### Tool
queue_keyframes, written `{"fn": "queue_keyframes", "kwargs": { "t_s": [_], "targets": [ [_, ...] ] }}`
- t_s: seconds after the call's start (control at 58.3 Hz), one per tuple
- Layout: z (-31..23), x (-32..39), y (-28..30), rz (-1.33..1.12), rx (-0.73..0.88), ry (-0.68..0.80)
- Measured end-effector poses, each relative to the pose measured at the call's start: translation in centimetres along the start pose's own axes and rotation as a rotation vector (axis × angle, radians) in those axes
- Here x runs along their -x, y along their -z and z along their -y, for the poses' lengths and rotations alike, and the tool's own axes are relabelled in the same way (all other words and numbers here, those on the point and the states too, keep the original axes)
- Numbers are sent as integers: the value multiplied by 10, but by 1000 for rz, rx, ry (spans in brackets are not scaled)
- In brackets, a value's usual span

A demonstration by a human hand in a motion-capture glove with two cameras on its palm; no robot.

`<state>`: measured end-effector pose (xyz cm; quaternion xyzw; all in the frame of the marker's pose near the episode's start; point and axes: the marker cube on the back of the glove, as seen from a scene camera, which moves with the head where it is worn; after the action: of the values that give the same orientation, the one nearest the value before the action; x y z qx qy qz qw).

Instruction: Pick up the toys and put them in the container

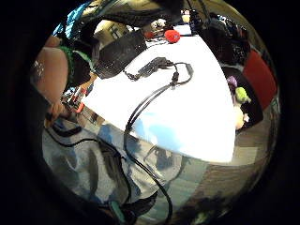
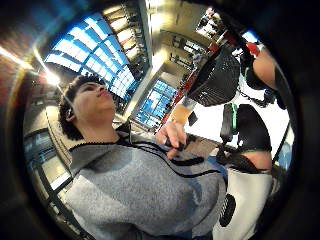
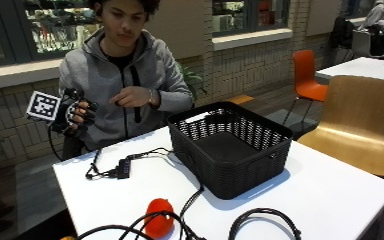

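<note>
A black woven basket (image 3: 238, 170) stands on the white table (image 3: 325, 200) with nothing visible inside it. A red-orange toy (image 3: 159, 218) lies near the table's front edge, among cables. My gloved right hand (image 3: 77, 117) is raised beside the person's chest, off the table's far left corner, its fingers loosely curled around nothing. In the little finger side palm view the basket (image 1: 119, 54) and the red toy (image 1: 172, 36) sit far across the table (image 1: 187, 112). A green toy (image 1: 242, 94) and other small toys lie on a dark surface beside the table.
Black cables and a small box (image 3: 122, 167) trail across the table's left part and front edge. A wooden chair (image 3: 362, 120) stands at the table's right side, an orange chair (image 3: 306, 75) behind it. The bare left hand (image 3: 133, 96) is held at the chest.
</note>
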<state>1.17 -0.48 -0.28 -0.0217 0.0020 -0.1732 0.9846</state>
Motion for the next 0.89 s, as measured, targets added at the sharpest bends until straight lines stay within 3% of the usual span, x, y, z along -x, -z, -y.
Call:
{"fn": "queue_keyframes", "kwargs": {
  "t_s": [0.069, 0.154, 0.274, 0.343, 0.446, 0.566, 0.686, 0.772, 0.892],
  "targets": [
    [0, -6, 4, -17, 22, 189],
    [-1, -3, 9, -42, 27, 222],
    [2, 5, 12, -76, 38, 213],
    [3, 13, 11, -94, 47, 81],
    [3, 9, 8, -124, 121, 226],
    [4, 11, 1, -163, 149, 188],
    [32, 9, -9, -226, 115, 44],
    [51, -1, -14, -289, 222, 143],
    [101, -14, -28, -334, 247, 136]
  ]
}}
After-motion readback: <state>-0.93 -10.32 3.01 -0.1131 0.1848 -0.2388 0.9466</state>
